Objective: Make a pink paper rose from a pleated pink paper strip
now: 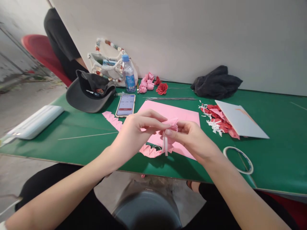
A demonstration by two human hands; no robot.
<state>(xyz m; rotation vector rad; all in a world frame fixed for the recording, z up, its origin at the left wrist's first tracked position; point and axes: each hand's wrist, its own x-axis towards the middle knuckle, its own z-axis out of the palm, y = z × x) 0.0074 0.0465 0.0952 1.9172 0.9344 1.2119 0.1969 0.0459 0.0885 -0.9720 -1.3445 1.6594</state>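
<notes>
Both hands meet over a pink sheet (189, 119) on the green table. Between their fingertips is a gathered pink paper flower (173, 123), with a narrow white strip (166, 145) hanging below it. My left hand (141, 126) pinches the flower from the left, thumb and fingers closed. My right hand (192, 137) grips it from the other side, its thumb pressed in front. A zigzag-cut pink paper strip (150, 151) trails below my left hand; another zigzag stretch (111, 120) shows beyond that hand. Whether the two stretches join is hidden.
Finished pink (146, 83) and red paper flowers (161, 88) lie at the back. A phone (125, 105), bottle (129, 76) and cap (92, 91) stand left. Paper scraps (219, 119) and a tape roll (238, 159) lie right. A person in dark clothing (61, 41) sits far left.
</notes>
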